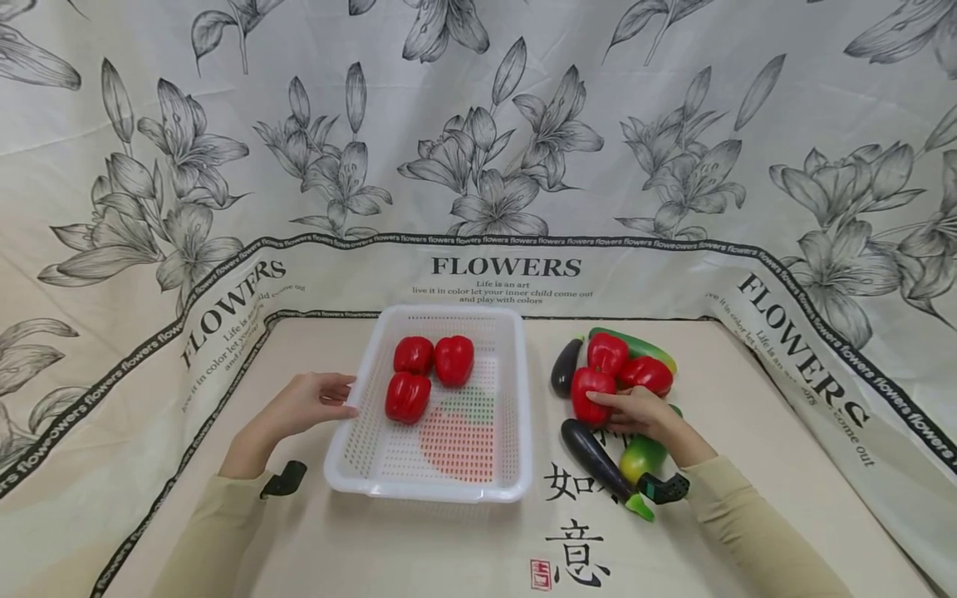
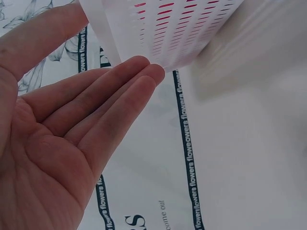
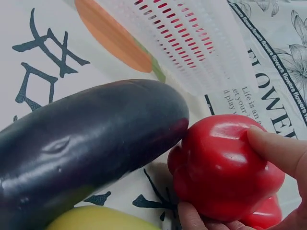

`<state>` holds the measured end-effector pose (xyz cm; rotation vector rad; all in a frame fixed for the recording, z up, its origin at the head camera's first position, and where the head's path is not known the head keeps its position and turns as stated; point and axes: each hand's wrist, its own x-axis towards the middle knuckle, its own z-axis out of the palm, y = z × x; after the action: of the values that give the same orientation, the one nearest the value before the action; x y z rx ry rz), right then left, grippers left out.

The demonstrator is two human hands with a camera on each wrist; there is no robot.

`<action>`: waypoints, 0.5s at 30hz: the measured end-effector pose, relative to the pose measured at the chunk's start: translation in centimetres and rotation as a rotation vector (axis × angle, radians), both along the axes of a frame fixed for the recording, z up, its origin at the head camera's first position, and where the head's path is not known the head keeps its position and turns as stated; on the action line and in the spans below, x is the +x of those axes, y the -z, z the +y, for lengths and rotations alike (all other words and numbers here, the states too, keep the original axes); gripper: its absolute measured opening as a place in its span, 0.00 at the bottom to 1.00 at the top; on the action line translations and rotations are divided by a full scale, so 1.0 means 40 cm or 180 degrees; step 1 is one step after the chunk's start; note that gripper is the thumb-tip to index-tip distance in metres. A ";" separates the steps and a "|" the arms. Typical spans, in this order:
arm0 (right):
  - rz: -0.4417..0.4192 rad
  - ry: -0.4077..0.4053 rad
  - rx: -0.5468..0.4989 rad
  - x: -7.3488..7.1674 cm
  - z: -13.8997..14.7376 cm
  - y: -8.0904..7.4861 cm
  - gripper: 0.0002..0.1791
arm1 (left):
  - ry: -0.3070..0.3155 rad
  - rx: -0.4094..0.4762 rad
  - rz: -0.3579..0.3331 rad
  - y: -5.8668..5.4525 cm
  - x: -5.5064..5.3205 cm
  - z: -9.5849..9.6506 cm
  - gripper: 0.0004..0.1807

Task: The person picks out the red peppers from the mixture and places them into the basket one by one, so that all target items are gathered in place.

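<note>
My right hand (image 1: 645, 413) grips a red bell pepper (image 1: 592, 395), thumb on top and fingers beneath, also clear in the right wrist view (image 3: 228, 167). Right behind it are two more red bell peppers, one upright (image 1: 607, 354) and one on its side (image 1: 649, 375). A long dark eggplant (image 3: 91, 134) lies just beside the gripped pepper. The left hand (image 1: 310, 403) has its extended fingertips against the left side of a white perforated plastic basket (image 1: 340, 477). Inside that basket sit three red bell peppers (image 1: 408, 397), grouped toward its back left.
A second eggplant (image 1: 566, 367) and a green cucumber-like vegetable (image 1: 641, 350) lie behind the pepper pile. A green-yellow vegetable (image 1: 641, 458) is partly under the right wrist. Flower-printed cloth (image 1: 493, 278) walls the table's back and sides.
</note>
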<state>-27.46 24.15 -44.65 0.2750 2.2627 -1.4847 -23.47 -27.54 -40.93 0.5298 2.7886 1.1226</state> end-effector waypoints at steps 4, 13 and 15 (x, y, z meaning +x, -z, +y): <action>0.0078 -0.0028 -0.0035 0.005 -0.001 -0.011 0.46 | 0.0006 -0.0036 0.0019 0.000 0.000 0.000 0.32; 0.0074 -0.0068 -0.0207 0.017 0.009 -0.040 0.54 | -0.0011 -0.0066 -0.0008 -0.006 0.003 0.002 0.32; 0.0102 -0.0119 -0.0208 0.019 0.012 -0.046 0.53 | -0.0010 -0.0072 -0.0004 -0.005 0.002 0.002 0.32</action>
<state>-26.70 24.62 -42.81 0.1898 2.2268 -1.5508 -23.38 -27.47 -40.74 0.5227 2.7985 1.0903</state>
